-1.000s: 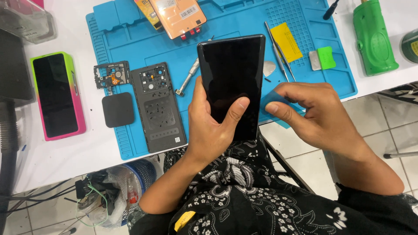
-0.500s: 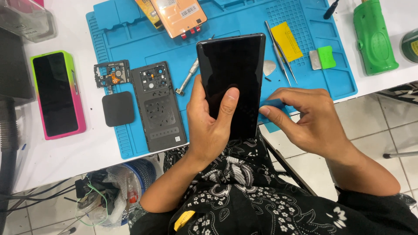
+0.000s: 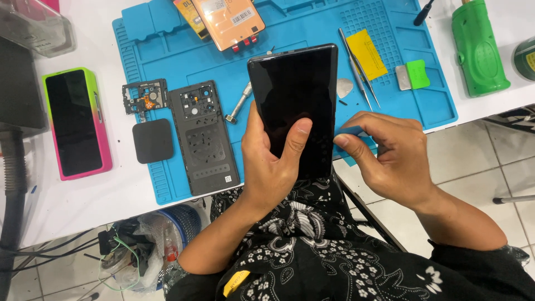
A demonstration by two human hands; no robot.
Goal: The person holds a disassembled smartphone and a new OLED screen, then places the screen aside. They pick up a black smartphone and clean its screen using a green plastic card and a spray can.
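Beyond the held phone, tweezers and dark back cover lie.

Head cam looks steeply down, close over blue mat

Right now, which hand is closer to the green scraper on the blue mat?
Right. The right hand sits just below the green scraper; the left hand, holding the black phone, is farther left.
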